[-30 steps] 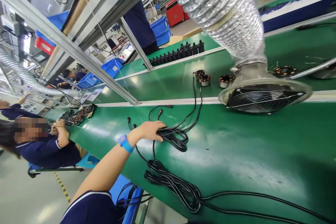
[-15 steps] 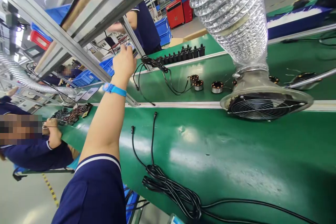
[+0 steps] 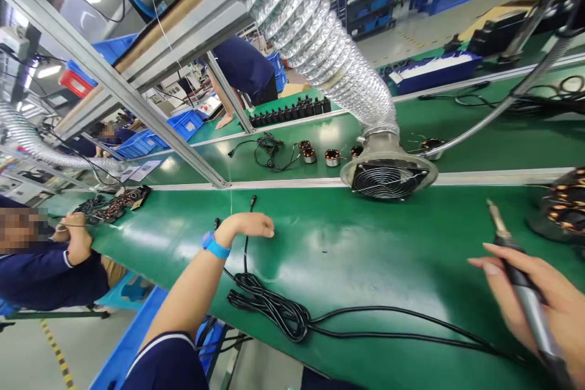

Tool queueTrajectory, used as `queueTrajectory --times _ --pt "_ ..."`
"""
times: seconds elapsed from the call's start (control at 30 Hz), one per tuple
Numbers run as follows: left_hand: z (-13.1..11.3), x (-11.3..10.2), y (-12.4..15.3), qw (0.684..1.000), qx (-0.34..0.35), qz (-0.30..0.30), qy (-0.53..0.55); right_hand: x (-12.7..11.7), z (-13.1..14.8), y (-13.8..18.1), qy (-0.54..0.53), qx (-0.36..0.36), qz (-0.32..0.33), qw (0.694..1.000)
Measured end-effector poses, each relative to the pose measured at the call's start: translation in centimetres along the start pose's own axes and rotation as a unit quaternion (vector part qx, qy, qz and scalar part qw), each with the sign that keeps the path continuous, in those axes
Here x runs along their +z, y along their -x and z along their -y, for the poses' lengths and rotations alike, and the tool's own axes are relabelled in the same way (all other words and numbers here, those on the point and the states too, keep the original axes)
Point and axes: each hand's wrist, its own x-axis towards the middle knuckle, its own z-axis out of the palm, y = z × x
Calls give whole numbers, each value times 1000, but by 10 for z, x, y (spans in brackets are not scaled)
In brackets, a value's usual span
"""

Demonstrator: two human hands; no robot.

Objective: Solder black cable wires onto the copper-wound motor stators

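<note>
On the right, my right hand (image 3: 539, 298) grips a soldering iron (image 3: 521, 280) by its dark handle, its metal tip pointing up and away. To the right of the tip sits a motor stator with copper windings (image 3: 567, 204), cut off by the view's edge. My left hand (image 3: 250, 225), a blue band (image 3: 216, 245) on its wrist, hovers over the green bench with its fingers curled in; nothing shows in them. Beneath that hand and forearm, a bundled black cable (image 3: 274, 304) lies on the bench, one connector end (image 3: 253, 201) just beyond the hand.
A fume extraction hood (image 3: 388, 177) hangs on a silver duct over the bench. Behind a metal rail lie small stators (image 3: 332, 157) and a coiled black cable (image 3: 269, 143). A slanted metal post (image 3: 183, 152) stands at left. A co-worker (image 3: 46, 262) sits far left.
My left hand has come back from the coiled cable behind the rail, down over the near bench. My right hand with the soldering iron has come into view. The view has shifted right.
</note>
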Motion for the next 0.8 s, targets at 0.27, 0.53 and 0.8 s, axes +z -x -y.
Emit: queueTrajectory --times 0.27,0.53,0.8 --pt "-82 -25 -105 969 76 -236 -22 -7 14 -10 -30 -166 29 985" --pt "-112 -35 -201 947 78 -295 -100 0 11 -10 -56 -133 31 989" --pt "-109 -54 -231 949 -46 -310 -44 7 -2 -5 -47 -96 60 992"
